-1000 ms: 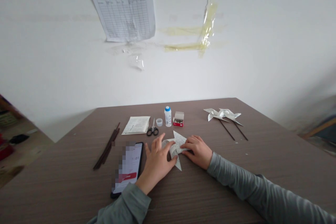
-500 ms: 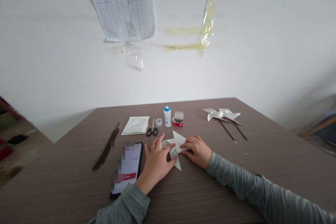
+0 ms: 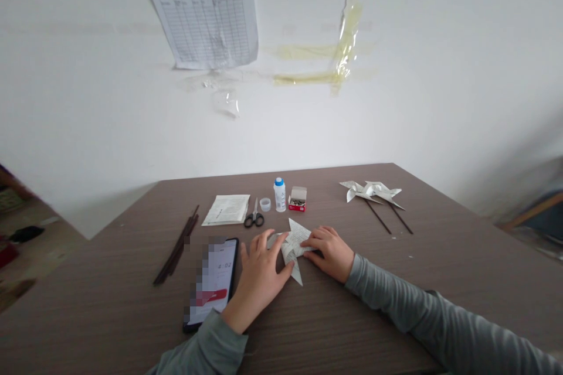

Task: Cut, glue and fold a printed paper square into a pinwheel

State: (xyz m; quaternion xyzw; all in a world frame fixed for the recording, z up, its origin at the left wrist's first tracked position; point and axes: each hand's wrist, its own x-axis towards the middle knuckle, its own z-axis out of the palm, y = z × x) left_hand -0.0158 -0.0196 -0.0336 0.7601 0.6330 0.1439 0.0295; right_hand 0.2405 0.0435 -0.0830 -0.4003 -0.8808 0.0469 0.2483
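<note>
A paper pinwheel [image 3: 295, 240] folded from printed sheet lies on the table in the middle, its pointed blades spread out. My right hand [image 3: 331, 252] pinches its right side between thumb and fingers. Over its left side is my left hand [image 3: 261, 272], fingers apart, with the thumb at the lower blade and the index finger by the centre; whether they press on the paper I cannot tell. Behind the pinwheel stand a white glue bottle [image 3: 280, 196] with a blue cap and a small red box of pins [image 3: 298, 204].
Scissors [image 3: 254, 218], a small clear cap [image 3: 265, 204] and a stack of printed paper [image 3: 226, 210] lie behind my left hand. Dark sticks [image 3: 178, 249] and a phone [image 3: 214, 281] are to the left. Finished-looking pinwheels on sticks [image 3: 373, 190] rest at the back right.
My left index finger has lifted and drawn back slightly from the pinwheel's centre, and the left hand has shifted a little left. My right hand keeps its grip on the paper.
</note>
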